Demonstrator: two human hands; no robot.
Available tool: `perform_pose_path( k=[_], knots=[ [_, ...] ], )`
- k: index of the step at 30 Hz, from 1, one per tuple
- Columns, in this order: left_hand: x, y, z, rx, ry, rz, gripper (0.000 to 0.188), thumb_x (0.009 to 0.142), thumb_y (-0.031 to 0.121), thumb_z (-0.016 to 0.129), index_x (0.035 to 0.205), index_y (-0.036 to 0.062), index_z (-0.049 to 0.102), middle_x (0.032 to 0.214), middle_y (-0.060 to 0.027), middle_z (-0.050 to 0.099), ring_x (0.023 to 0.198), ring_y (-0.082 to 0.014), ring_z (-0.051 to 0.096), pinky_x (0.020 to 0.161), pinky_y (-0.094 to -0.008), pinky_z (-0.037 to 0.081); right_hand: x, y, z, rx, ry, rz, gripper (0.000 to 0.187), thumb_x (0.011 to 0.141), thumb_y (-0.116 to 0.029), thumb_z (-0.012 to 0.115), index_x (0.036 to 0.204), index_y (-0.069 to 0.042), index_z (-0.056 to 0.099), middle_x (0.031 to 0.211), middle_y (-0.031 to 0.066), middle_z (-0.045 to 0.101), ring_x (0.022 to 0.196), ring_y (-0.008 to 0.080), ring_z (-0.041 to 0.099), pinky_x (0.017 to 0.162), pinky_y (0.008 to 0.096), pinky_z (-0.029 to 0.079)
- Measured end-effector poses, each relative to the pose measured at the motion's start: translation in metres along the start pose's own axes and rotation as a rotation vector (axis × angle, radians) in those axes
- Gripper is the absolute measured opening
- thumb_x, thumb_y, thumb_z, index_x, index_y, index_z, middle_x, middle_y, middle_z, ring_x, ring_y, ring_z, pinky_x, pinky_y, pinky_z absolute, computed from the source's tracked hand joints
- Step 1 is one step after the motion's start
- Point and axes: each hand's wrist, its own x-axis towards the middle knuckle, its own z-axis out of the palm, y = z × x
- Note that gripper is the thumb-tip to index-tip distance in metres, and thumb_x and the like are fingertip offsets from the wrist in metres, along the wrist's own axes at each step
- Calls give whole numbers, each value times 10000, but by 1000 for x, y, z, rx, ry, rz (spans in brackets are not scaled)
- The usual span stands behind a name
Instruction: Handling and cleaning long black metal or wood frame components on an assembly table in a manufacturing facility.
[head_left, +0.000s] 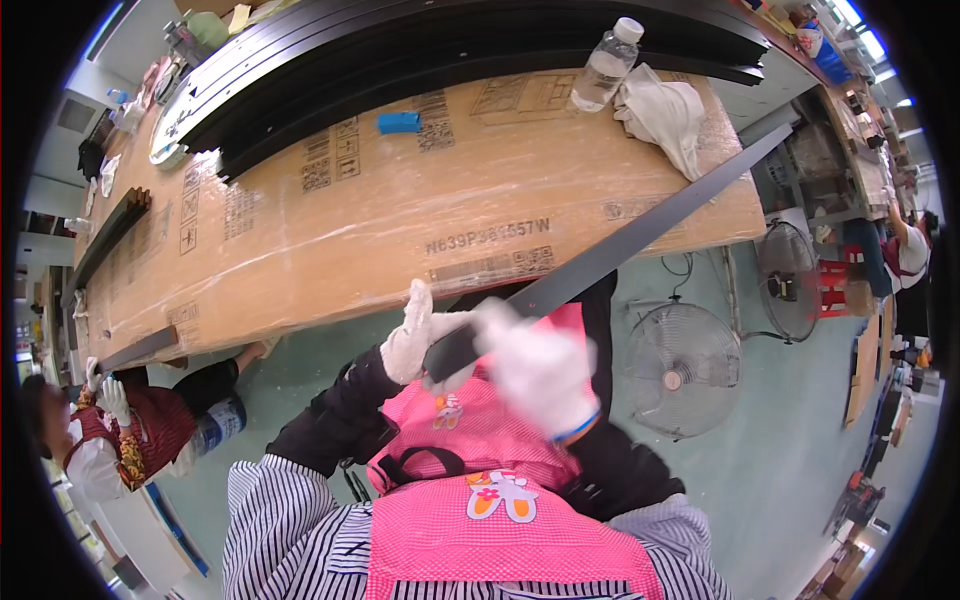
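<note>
A long dark grey metal bar (640,226) slants from in front of my pink apron up to the right, its far part resting across the edge of a cardboard-covered table (380,220). Its near end is in my left hand (410,335), in a white glove, with the thumb side above and fingertips showing beneath. My right hand (545,370), also white-gloved, is smeared by motion beside the bar's near part. Whether it touches the bar or holds anything is not clear.
Long black profiles (400,95) lie stacked along the table's far side. A clear bottle (606,66), a white cloth (662,115) and a blue piece (399,122) are on the wrapped cardboard. Fans (684,370) stand at right; a gloved co-worker (130,425) is at left.
</note>
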Motion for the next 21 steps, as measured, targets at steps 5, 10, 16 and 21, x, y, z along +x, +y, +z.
perform_pose_path(
  k=[5,10,16,21],
  knots=[
    [9,4,13,-99,-124,70,1307,777,911,-118,1435,-72,439,531,-46,494,380,-121,413,381,-251,325,-27,121,-6,34,189,483,240,977,-205,634,1158,-79,728,945,151,742,795,261,741,688,329,572],
    [13,-5,4,81,128,26,1274,818,884,-111,1412,-46,524,1303,-174,635,1162,-236,601,1001,-318,445,-33,-15,17,132,-167,72,346,894,-215,686,1237,-170,687,579,28,467,465,180,518,449,361,414],
    [-21,-4,-3,42,45,-4,798,1030,668,179,1227,9,583,622,-34,523,448,-90,456,412,-246,356,-12,112,2,-78,176,301,208,976,-232,611,1097,-118,736,779,101,689,634,280,658,594,385,532],
    [-61,-12,-23,139,-28,-194,443,1012,386,498,1213,5,603,747,-33,591,554,-108,571,449,-259,435,-14,208,-37,-181,283,533,218,1003,-236,565,1016,-79,716,859,129,706,781,302,694,685,408,555]
  ],
)
